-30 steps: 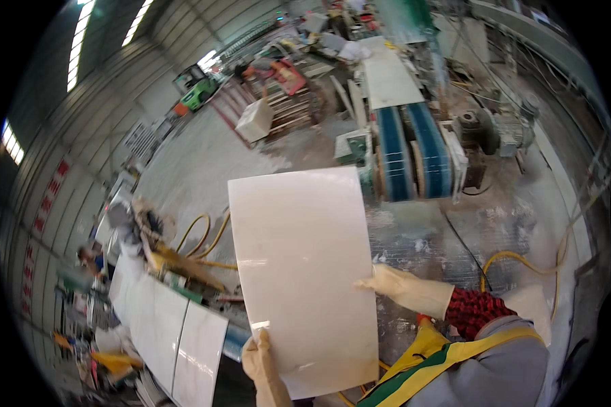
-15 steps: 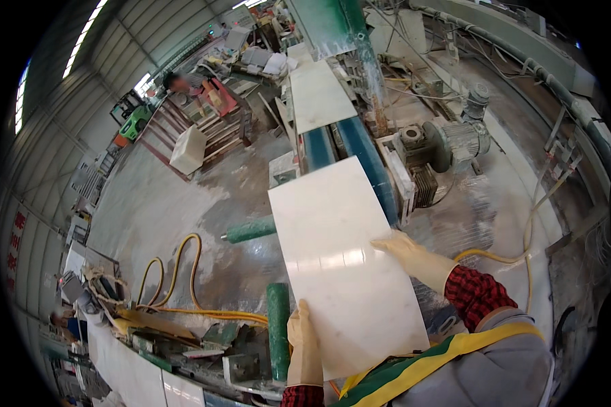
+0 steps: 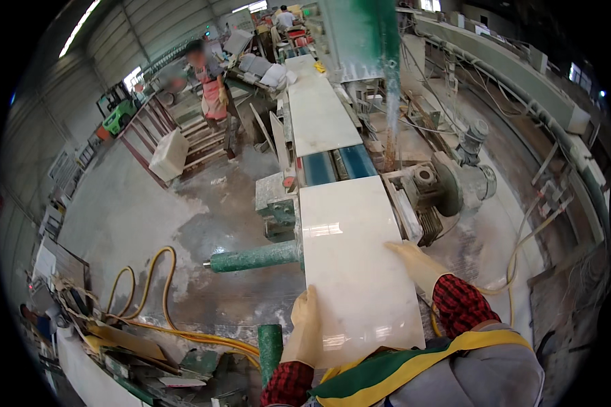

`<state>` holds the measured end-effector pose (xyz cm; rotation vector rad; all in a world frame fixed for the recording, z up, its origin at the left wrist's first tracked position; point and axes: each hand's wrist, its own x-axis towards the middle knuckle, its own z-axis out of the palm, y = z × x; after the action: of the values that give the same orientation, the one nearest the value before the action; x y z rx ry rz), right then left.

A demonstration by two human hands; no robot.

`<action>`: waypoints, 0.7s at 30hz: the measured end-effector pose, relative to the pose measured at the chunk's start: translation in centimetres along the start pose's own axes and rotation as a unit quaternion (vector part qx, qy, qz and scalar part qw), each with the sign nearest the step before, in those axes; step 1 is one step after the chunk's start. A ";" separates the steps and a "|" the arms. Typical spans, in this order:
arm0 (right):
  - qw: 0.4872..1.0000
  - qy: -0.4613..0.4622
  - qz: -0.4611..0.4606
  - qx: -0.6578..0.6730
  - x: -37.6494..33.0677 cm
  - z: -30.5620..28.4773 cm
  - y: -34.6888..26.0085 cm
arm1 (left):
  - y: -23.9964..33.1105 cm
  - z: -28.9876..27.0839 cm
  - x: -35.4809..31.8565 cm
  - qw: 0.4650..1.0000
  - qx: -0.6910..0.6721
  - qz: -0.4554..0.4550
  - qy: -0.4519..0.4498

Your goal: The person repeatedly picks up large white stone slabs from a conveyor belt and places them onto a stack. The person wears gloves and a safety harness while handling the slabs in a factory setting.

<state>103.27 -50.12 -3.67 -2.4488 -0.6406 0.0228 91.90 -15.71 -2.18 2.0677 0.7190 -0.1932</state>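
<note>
— White tile lies flat at the near end of the conveyor, long axis running straight away from the person along the belt line. Which hand has it?

— Both. Left hand, gloved, is clamped on the tile's near left edge, thumb on top and fingers under. Right hand lies flat on the tile's right edge, fingers spread and pressing rather than closed round it.

— Which is nearer the conveyor?

— Right hand sits farther up the tile, closer to the blue belts. Left hand is back by the near corner, next to the green roller that sticks out to the tile's left.

— Anything ahead on the conveyor?

— Another white slab lies beyond the belts, well apart from the tile. A motor stands just right of the tile's far end.
</note>
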 end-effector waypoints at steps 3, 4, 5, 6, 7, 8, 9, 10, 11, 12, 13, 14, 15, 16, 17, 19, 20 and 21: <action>1.000 0.009 0.026 0.014 2.4 -1.0 -0.8 | 0.7 -0.1 4.2 1.000 0.020 0.001 -0.021; 0.999 0.022 0.032 0.022 2.5 -0.8 -0.7 | 1.3 -0.1 5.0 0.999 0.030 -0.002 -0.025; 0.999 0.026 0.039 0.005 2.6 -0.7 -0.4 | 1.8 -0.2 5.7 0.999 0.026 -0.019 -0.039; 0.998 0.030 0.045 -0.011 2.8 -0.5 0.2 | 2.4 -0.3 6.4 0.998 0.022 -0.037 -0.052; 0.997 0.039 0.052 -0.027 2.9 -0.5 0.6 | 3.3 -0.5 7.1 0.996 0.020 -0.049 -0.066; 0.964 0.024 0.202 0.169 3.4 -1.2 -0.9 | 3.3 -0.5 7.9 0.997 0.017 -0.052 -0.060; 0.871 0.008 0.339 0.354 3.5 -1.9 -2.7 | 3.0 -0.3 8.8 0.997 0.014 -0.054 -0.053; 0.779 0.001 0.409 0.476 2.6 -2.0 -3.0 | 3.2 0.2 9.8 0.997 0.010 -0.050 -0.054; 0.664 0.006 0.478 0.574 1.9 -1.8 -3.3 | 3.1 0.4 10.9 0.995 -0.022 -0.057 -0.078; 0.601 0.017 0.499 0.624 -0.9 -0.4 -2.4 | 3.0 0.9 12.1 0.990 -0.058 -0.064 -0.110; 0.613 -0.003 0.480 0.628 -4.1 2.6 -0.1 | 2.7 1.2 13.4 0.984 -0.094 -0.074 -0.132; 0.623 -0.027 0.462 0.631 -5.8 4.6 2.1 | 1.4 1.7 14.6 0.977 -0.149 -0.079 -0.134; 0.828 -0.056 0.330 0.451 -5.2 4.2 1.9 | -0.6 2.2 15.8 0.967 -0.200 -0.086 -0.129; 0.955 -0.070 0.170 0.232 -5.4 3.1 0.9 | -0.5 2.2 15.8 0.955 -0.240 -0.098 -0.142; 0.958 -0.071 0.181 0.211 -4.8 2.8 0.6 | 0.0 2.1 15.6 0.942 -0.278 -0.110 -0.156; 0.960 -0.065 0.212 0.171 -4.2 2.2 0.0 | 4.5 -0.3 11.9 0.910 -0.326 -0.149 -0.207; 0.866 -0.028 0.365 0.341 -2.5 2.9 -0.3 | 2.7 0.6 11.9 0.909 -0.341 -0.137 -0.194; 0.718 0.006 0.495 0.489 -0.9 3.4 -0.3 | -0.8 2.5 12.0 0.908 -0.357 -0.124 -0.180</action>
<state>101.75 -48.39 -6.42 -1.4356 0.6539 0.6035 101.59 -12.36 -8.97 1.1963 0.6858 -0.3799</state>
